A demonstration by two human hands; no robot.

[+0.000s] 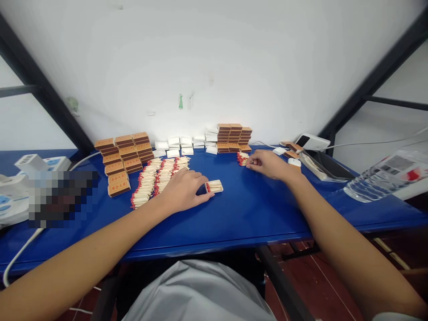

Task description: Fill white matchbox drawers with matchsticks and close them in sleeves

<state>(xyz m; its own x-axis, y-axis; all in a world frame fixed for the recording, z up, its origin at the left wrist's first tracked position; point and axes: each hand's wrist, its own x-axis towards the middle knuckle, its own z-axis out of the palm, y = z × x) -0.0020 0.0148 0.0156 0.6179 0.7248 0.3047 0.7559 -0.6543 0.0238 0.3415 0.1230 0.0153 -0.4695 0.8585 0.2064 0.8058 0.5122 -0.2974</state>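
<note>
My left hand (187,189) rests on the blue table, thumb and fingers closed about the left end of a small white matchbox tray (219,189). Matches with red heads lie lengthwise in that tray. Beside and partly behind this hand are long rows of loose matches (147,180), their red tips lined up. My right hand (265,163) is at a small pile of matches (242,158) farther back, its fingertips pinched together against the pile's right side. What sits between those fingertips is too small to make out.
Orange-brown matchboxes (125,153) stand stacked at the left, with another stack (230,139) against the wall. White trays (180,142) line up between them. A power strip (50,165) lies far left. At right are a phone (329,165), a white device (310,141) and a plastic bottle (384,176).
</note>
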